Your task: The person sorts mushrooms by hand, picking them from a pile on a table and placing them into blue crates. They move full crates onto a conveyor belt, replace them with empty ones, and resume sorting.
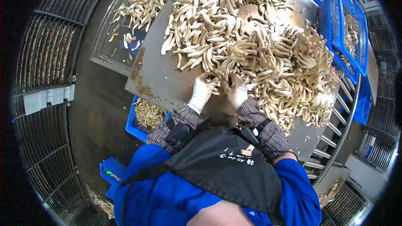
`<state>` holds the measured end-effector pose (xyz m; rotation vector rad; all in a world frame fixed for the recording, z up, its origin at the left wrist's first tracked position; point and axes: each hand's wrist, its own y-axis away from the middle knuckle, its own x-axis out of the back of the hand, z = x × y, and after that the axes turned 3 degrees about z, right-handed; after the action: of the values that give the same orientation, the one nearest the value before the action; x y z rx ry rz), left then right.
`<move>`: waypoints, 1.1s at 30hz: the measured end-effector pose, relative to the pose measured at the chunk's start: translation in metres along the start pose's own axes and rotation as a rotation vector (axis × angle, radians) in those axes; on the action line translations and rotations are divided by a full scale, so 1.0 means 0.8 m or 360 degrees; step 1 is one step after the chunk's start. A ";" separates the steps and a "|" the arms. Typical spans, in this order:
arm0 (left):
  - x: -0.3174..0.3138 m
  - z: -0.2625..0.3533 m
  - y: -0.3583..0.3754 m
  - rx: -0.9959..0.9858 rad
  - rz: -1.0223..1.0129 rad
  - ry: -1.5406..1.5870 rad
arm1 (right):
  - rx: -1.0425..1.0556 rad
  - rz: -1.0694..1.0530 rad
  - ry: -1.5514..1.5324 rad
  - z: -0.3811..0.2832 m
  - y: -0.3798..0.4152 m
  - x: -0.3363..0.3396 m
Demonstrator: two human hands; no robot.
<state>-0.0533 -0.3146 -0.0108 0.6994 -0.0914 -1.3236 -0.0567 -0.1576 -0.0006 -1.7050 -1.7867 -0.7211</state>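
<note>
A large heap of pale, long-stemmed mushrooms [209, 29] covers much of the metal table [157, 73] before me. At the heap's near edge, my left hand [203, 88], in a white glove with soiled fingers, is closed around a mushroom [216, 87]. Close beside it my right hand [235, 90], gloved the same way, has its fingers bent together against the mushrooms. What its fingertips pinch is partly hidden by the fingers. Clustered mushrooms [307, 54] with brownish caps lie to the right of my hands.
Blue crates [338, 25] holding mushrooms stand at the right, beside a roller conveyor [328, 141]. A blue basket [133, 126] of mushrooms sits below the table's left edge. More mushrooms lie on a tray [109, 54] at upper left. Slatted racks [46, 50] line the left side.
</note>
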 end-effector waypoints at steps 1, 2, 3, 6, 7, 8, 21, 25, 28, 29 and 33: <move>0.005 0.007 0.000 -0.0086 -0.0064 -0.0023 | -0.0160 -0.0048 -0.0140 -0.002 -0.005 0.000; 0.026 -0.017 -0.021 -0.0335 -0.0027 -0.0268 | -0.0736 -0.0210 -0.1218 0.019 -0.014 -0.020; 0.022 0.008 -0.013 -0.0178 0.0056 -0.0156 | -0.0879 -0.0173 -0.1303 0.029 -0.024 -0.027; 0.044 0.032 -0.029 -0.0158 -0.0053 -0.0216 | -0.1012 -0.0422 -0.1316 0.026 -0.044 -0.029; 0.044 0.041 -0.031 -0.0157 -0.0051 -0.0219 | -0.0964 -0.0496 -0.1679 0.028 -0.040 -0.049; 0.043 0.049 -0.032 -0.0138 -0.0150 -0.0250 | -0.0933 -0.0590 -0.1784 0.023 -0.037 -0.053; 0.034 0.058 -0.078 -0.0567 -0.0166 0.0047 | -0.0759 -0.0435 -0.2127 0.007 -0.045 -0.089; 0.023 0.016 -0.048 -0.0330 -0.0132 -0.0365 | 0.0091 0.0019 -0.0813 -0.011 -0.047 -0.076; 0.034 0.001 -0.049 -0.0196 -0.0107 -0.0559 | -0.0255 -0.0045 -0.0977 0.012 -0.054 -0.088; 0.043 -0.021 -0.061 -0.0177 -0.0064 -0.0448 | -0.0547 -0.0151 -0.1269 0.016 -0.055 -0.089; 0.046 0.006 -0.068 0.0217 0.0064 -0.0034 | -0.0610 -0.0229 -0.1167 0.029 -0.055 -0.086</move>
<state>-0.0917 -0.3543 -0.0466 0.7952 -0.2137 -1.2949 -0.0993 -0.1911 -0.0658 -2.3209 -2.3917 -0.5541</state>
